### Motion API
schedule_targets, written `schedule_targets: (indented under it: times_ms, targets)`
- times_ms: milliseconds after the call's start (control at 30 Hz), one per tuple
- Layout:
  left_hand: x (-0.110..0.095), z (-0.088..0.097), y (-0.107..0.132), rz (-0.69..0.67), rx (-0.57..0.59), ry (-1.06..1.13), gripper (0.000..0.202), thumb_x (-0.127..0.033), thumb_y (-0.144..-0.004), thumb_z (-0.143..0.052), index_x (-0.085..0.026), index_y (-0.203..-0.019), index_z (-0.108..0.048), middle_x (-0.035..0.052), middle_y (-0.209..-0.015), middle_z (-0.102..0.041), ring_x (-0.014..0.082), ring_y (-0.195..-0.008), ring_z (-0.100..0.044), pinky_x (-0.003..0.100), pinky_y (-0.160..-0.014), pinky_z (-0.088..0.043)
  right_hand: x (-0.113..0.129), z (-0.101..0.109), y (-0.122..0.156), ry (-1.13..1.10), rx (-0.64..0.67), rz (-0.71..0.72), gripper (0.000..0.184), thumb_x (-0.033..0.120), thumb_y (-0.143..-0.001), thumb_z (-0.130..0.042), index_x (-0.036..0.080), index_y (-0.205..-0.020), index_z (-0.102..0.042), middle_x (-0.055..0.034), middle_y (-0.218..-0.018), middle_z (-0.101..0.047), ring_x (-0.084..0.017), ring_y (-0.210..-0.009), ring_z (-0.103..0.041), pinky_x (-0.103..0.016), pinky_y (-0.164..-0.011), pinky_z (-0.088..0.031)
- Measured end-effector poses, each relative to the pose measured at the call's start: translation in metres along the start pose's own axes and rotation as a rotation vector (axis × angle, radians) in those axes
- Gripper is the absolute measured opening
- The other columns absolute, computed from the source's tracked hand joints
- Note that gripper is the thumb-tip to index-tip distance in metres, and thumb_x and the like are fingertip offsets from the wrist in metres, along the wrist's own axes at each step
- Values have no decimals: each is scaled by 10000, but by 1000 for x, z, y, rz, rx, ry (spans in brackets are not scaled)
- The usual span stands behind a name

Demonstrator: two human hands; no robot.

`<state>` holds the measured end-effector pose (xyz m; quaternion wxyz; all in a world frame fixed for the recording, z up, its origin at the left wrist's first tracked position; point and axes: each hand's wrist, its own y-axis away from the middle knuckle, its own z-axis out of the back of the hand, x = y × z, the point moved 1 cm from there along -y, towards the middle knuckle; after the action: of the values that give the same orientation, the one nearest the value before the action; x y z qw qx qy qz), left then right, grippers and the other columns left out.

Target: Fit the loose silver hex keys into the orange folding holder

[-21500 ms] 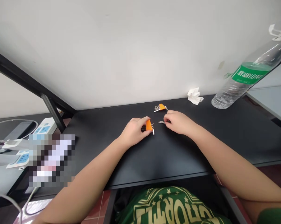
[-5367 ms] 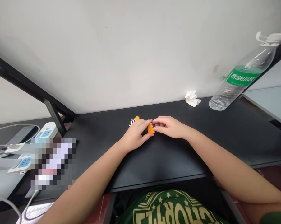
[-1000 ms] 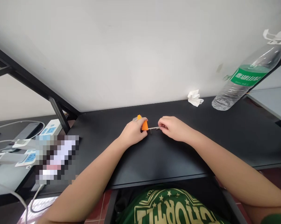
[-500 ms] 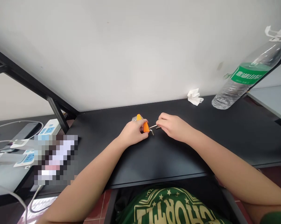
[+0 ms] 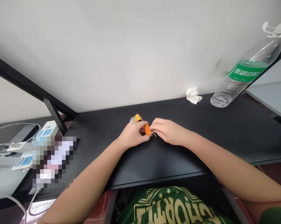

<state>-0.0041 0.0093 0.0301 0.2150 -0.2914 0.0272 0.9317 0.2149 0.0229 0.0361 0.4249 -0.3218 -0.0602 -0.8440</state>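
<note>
My left hand [image 5: 133,134] is closed round an orange hex key holder [image 5: 147,129] above the middle of the black table. Thin metal key ends [image 5: 133,119] stick out in a row past the holder's far left side. Close against its right end, my right hand [image 5: 167,131] pinches a metal hex key, mostly covered by the fingers. A short bent hex key end [image 5: 154,133] shows just below those fingertips.
Against the wall, a crumpled white tissue [image 5: 193,95] lies on the black table [image 5: 177,161]. A large clear bottle [image 5: 244,73] with a green label stands at the right. To the left are a white power strip [image 5: 46,132], cables and a blurred-out phone [image 5: 57,160].
My right hand has moved left and slightly down, bringing the hex key up to the holder's end. Less of the key shows between hand and holder. My left hand keeps its grip.
</note>
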Motion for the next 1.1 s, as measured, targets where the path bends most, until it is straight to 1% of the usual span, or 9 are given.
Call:
schedule_targets:
  times_ms: [100, 200, 300, 400, 500, 633, 700, 867, 1100]
  targets:
    - [-3, 0, 0, -33, -29, -36, 109, -303, -794, -668, -237, -879, -645, -28, -777, -677, 152, -684, -589, 289, -655, -464, -3, -8, -6, -304, -39, -146, 169, 164, -979, -519, 227, -997, -674, -34, -1029, -677, -172, -884, -632, -326, -796, -501]
    - [-3, -2, 1, -53, -81, -36, 125, -308, -799, -681, -233, -892, -642, -21, -801, -685, 153, -703, -595, 290, -670, -476, -9, -14, -11, -652, -58, -298, 33, 238, -942, -627, 219, -968, -634, -2, -929, -675, -150, -797, -636, -311, -745, -525]
    - [0, -4, 2, -57, -146, -10, 184, -336, -819, -692, -241, -968, -643, -13, -863, -705, 153, -744, -619, 282, -687, -500, -13, -20, -14, -864, -89, -382, 163, 310, -893, -721, 203, -927, -602, 18, -829, -633, -122, -680, -577, -275, -631, -485]
    - [3, -6, 3, -55, -157, 17, 223, -351, -840, -690, -249, -1034, -645, -24, -823, -686, 138, -716, -601, 264, -667, -500, -14, -21, -16, -923, -61, -378, 220, 384, -909, -719, 199, -944, -606, 29, -771, -608, -112, -632, -539, -262, -595, -451]
    - [5, -6, 2, -45, -160, 52, 267, -343, -836, -694, -249, -1082, -648, -45, -731, -626, 124, -664, -563, 259, -664, -504, -15, -15, -14, -746, 0, -327, 242, 452, -982, -622, 211, -968, -630, 25, -762, -626, -125, -632, -558, -272, -617, -454]
    - [10, -4, 1, -2, -186, 68, 367, -345, -825, -695, -243, -1174, -642, -48, -731, -606, 126, -665, -560, 269, -691, -521, -26, 6, -7, -67, -94, -184, 210, 364, -1012, -586, 206, -923, -692, -40, -944, -675, -173, -823, -619, -307, -742, -451]
    - [13, -4, 0, 23, -164, 46, 389, -340, -828, -683, -245, -1203, -636, -44, -756, -628, 129, -665, -572, 280, -700, -522, -35, 13, -4, 158, -20, -191, 174, 294, -1005, -588, 202, -935, -718, -62, -1017, -669, -180, -833, -621, -310, -727, -437]
    - [18, -4, -3, 54, -118, -16, 446, -318, -834, -638, -251, -1273, -609, -35, -792, -658, 149, -671, -606, 305, -713, -521, -43, 13, -2, 425, 140, -207, 161, 165, -960, -576, 184, -896, -723, -85, -997, -662, -209, -831, -628, -329, -711, -427]
    - [18, -4, -5, 74, -113, -50, 460, -284, -818, -628, -241, -1275, -611, -29, -793, -661, 165, -691, -623, 311, -721, -525, -31, 6, -5, 644, 128, -172, 165, 111, -916, -574, 161, -807, -688, -116, -906, -659, -246, -847, -636, -359, -738, -398]
